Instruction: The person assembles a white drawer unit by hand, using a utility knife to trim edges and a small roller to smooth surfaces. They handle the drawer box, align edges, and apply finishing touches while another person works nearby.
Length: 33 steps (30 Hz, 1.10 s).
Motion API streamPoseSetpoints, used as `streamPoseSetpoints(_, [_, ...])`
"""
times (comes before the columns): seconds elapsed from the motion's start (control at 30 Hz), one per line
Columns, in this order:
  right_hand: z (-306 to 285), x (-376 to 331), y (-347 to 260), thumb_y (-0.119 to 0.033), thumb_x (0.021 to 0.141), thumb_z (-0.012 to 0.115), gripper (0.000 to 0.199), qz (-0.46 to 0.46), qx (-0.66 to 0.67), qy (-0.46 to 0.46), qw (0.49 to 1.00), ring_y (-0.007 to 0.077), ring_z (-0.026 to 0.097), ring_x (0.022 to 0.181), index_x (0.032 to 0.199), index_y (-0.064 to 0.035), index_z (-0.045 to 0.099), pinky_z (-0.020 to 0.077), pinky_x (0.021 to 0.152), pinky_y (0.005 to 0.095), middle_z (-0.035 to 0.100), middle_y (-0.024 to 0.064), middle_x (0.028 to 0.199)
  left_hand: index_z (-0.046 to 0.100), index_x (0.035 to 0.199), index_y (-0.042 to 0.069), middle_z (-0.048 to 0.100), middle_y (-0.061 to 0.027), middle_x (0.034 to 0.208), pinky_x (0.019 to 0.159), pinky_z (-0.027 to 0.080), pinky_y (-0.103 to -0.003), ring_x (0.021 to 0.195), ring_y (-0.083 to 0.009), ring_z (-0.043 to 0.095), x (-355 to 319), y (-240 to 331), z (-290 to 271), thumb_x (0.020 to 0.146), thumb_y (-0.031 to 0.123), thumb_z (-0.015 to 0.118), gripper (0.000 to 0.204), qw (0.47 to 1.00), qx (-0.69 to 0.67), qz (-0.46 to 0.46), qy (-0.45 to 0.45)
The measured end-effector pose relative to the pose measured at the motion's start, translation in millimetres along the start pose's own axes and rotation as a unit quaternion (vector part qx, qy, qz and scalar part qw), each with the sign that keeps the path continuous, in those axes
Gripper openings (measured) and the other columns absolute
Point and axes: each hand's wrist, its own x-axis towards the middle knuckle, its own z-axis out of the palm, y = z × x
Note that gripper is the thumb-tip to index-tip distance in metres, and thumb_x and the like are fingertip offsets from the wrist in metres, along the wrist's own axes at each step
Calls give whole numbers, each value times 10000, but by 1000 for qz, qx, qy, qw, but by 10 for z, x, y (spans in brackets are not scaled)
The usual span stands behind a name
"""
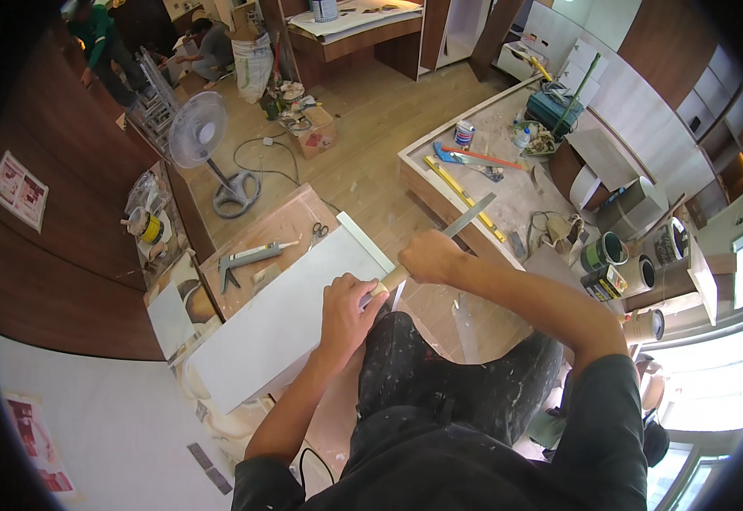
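Note:
A long white panel or shallow box (290, 319) lies slantwise in front of me, with a raised pale strip (365, 244) along its right end. My right hand (433, 257) is wrapped round what looks like a flat file (471, 215). Its grey metal blade points away to the upper right, and a pale wooden handle (394, 278) shows on the other side of the fist. At the handle's near end, my left hand (350, 311) is closed on the wood, above the panel's right end. Part of the handle is hidden by my fingers.
Behind the panel lie a caulking gun (252, 255) and scissors (319, 232). A standing fan (201, 132) is further left. On the right, a low platform (423, 175) carries a yellow level (465, 198), a handsaw (482, 159) and paint cans (603, 250). Two people crouch or stand far left.

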Motion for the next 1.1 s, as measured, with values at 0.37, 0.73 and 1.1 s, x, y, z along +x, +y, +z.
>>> streamPoseSetpoints(0.37, [-74, 770, 232, -183, 771, 666, 142, -19, -28, 13, 999, 333, 728, 735, 778, -58, 733, 581, 645, 421, 716, 174, 768, 705, 987, -5, 606, -131, 861, 818, 412, -416, 875, -295, 564, 441, -312, -210, 854, 210, 734, 255, 998, -2, -37, 44])
streamPoseSetpoints(0.73, [-283, 1459, 299, -149, 801, 636, 141, -22, -33, 12, 999, 336, 734, 793, 792, -55, 741, 587, 686, 427, 728, 182, 817, 686, 983, -14, 599, -146, 884, 806, 436, -428, 885, -324, 574, 784, -881, -332, 850, 206, 735, 261, 996, 49, -25, 73])
streamPoseSetpoints(1.1, [-198, 1121, 214, -148, 758, 668, 137, 2, -38, 56, 998, 344, 731, 798, 798, -48, 752, 590, 711, 420, 734, 179, 857, 714, 958, 4, 619, -143, 902, 814, 437, -432, 908, -324, 581, 700, -768, -287, 814, 192, 762, 241, 997, 42, -30, 50])
